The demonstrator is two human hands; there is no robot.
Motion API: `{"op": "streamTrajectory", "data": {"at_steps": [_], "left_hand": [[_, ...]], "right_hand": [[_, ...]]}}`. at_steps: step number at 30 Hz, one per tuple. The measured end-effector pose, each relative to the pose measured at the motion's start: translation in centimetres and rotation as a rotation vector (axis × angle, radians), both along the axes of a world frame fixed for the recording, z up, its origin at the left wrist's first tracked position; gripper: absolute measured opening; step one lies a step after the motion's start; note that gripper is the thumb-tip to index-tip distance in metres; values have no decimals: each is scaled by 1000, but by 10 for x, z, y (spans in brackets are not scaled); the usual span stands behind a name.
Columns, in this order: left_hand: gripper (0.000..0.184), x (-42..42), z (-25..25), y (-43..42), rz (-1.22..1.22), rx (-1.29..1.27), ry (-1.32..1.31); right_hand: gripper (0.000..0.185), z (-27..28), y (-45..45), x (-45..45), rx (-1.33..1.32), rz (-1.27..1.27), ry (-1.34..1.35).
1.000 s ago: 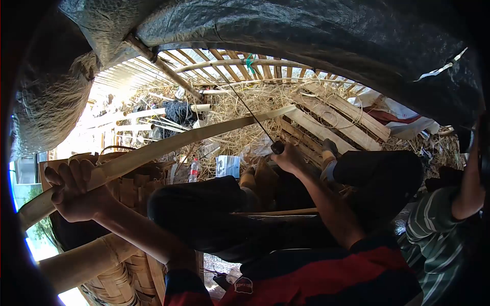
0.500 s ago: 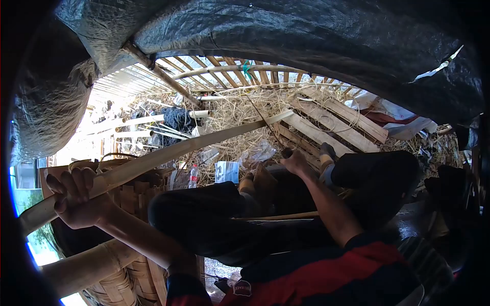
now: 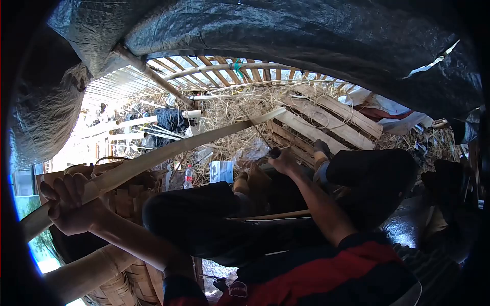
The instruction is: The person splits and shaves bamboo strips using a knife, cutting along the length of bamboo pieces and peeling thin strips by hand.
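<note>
A long split bamboo strip [image 3: 168,151] slants across the view from lower left to the pallet's edge. My left hand [image 3: 71,204] is wrapped around its near end. In my right hand [image 3: 284,162] is the dark handle of a knife [image 3: 261,134], seen edge-on as a thin dark line. Its blade meets the strip near the far end; how deep it sits there I cannot tell. My legs [image 3: 204,209] are bent beneath, and another thin light stick [image 3: 275,217] lies across by my lap.
Wooden slats [image 3: 332,122] lie on straw and shavings [image 3: 229,109] ahead. A plastic bottle [image 3: 189,176] and a blue-white packet [image 3: 221,171] are beyond my knee. A thick bamboo pole [image 3: 92,270] and woven baskets [image 3: 127,204] stand at left. Dark tarpaulin [image 3: 286,41] hangs overhead.
The view has shifted slightly. My right hand has moved a little left with the knife, and less of the blade shows above the strip. My left hand keeps its grip.
</note>
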State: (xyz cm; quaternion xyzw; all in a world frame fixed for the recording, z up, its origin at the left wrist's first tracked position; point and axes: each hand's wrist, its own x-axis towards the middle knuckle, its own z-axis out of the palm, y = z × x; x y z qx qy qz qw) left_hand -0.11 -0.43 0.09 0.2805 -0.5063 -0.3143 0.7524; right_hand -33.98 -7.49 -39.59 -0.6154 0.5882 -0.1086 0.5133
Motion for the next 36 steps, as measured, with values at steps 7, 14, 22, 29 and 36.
{"op": "streamTrajectory", "data": {"at_steps": [7, 14, 22, 29, 36], "left_hand": [[16, 1, 0, 1, 18, 6, 26], [16, 3, -1, 0, -33, -4, 18], [15, 4, -11, -1, -24, 3, 39], [12, -11, -3, -2, 156, 31, 88], [11, -8, -3, 2, 186, 88, 46]], "right_hand": [[39, -4, -26, -20, 193, -131, 174], [32, -5, -22, -5, 41, 34, -85], [44, -72, -21, -65, 265, -224, 222], [41, -7, -27, -5, -74, -9, 22], [43, -77, -25, -45, 156, -56, 299]]}}
